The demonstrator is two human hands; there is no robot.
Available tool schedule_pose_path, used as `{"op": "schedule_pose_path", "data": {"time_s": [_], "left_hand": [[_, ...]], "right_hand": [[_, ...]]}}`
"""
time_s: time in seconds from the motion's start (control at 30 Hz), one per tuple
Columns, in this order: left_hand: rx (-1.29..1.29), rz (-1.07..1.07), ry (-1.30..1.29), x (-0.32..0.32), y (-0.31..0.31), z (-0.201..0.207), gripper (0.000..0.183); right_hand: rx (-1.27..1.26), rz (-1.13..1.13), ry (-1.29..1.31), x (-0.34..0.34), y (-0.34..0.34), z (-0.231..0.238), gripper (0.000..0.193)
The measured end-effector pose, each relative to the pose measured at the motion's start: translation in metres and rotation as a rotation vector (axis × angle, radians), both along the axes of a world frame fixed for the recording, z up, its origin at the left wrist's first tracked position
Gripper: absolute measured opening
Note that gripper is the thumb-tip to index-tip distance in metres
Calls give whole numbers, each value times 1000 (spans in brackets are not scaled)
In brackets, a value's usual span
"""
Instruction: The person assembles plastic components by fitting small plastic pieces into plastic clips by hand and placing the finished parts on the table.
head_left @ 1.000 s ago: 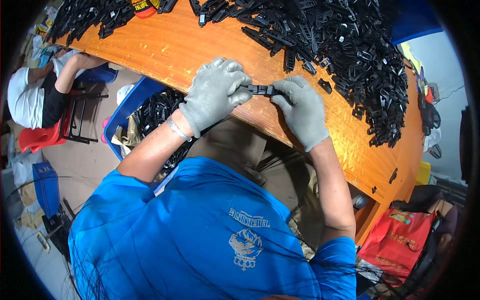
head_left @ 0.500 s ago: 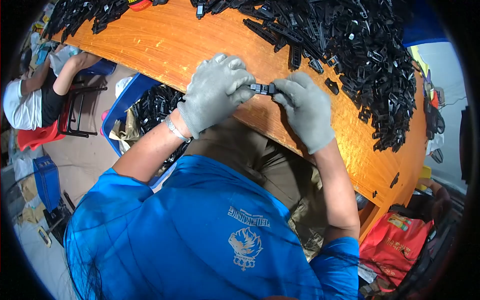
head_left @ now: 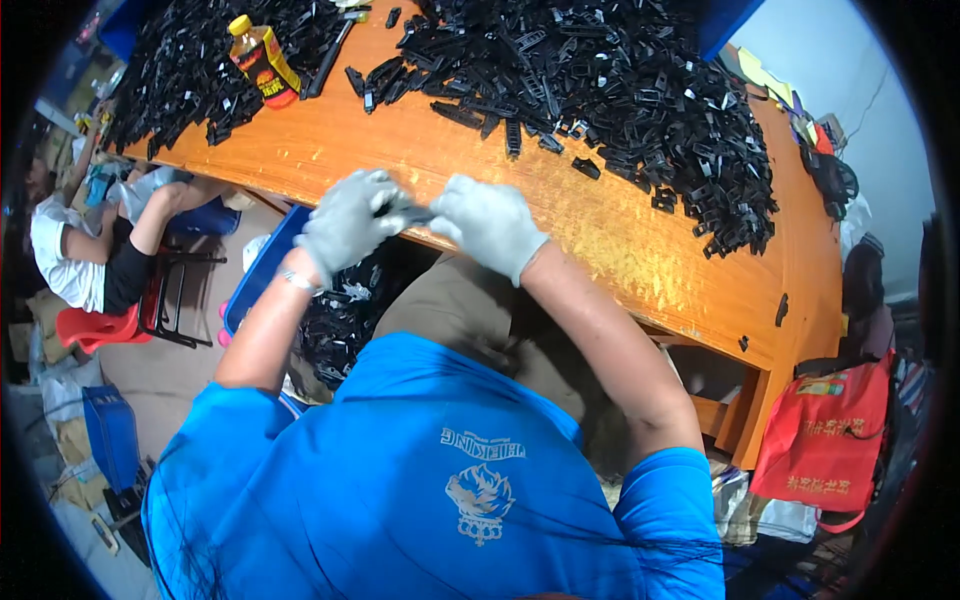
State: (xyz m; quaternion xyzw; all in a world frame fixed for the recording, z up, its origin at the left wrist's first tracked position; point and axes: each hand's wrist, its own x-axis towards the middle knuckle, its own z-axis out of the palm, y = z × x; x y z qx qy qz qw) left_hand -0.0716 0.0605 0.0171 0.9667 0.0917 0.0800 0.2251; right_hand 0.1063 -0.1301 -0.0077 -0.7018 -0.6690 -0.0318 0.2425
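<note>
Left grip (head_left: 350,222) and right grip (head_left: 490,222) clasp a dark part (head_left: 413,214) between them at the near edge of the counter (head_left: 600,240), black pieces (head_left: 610,85) heaped toward its far edge.

A dark part (head_left: 413,214), blurred and gripped between the left hand (head_left: 348,225) and the right hand (head_left: 490,225), is largely covered; its exact shape cannot be told. The left forearm (head_left: 263,340) hides a portion of the blue bin (head_left: 268,268). The upper edge cuts off the large pile of black pieces (head_left: 610,100), many too small to identify singly.
</note>
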Motion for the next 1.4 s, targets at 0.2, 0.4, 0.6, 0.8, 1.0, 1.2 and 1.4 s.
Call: {"op": "schedule_pose_path", "data": {"time_s": [0.2, 0.4, 0.6, 0.8, 1.0, 1.2, 1.4], "left_hand": [[25, 5, 81, -21, 38, 34, 37], [199, -112, -199, 115, -24, 12, 47], [447, -222, -184, 172, -29, 1, 22], [507, -340, -335, 152, -38, 0, 20], [489, -397, -314, 121, -66, -3, 15], [143, -425, -178, 112, -63, -4, 20], [116, -320, -191, 132, -37, -20, 16]], "right_hand": [[120, -460, 32, 65, -63, 18, 20], [-172, -681, -151, 109, -73, 3, 28], [-271, -540, -111, 91, -84, 37, 23], [-453, -454, -84, 68, -104, 38, 24], [-476, -469, -221, 64, -97, 26, 18], [-311, -465, -56, 60, -108, 29, 17], [-119, -407, 80, 59, -101, 32, 18]]}}
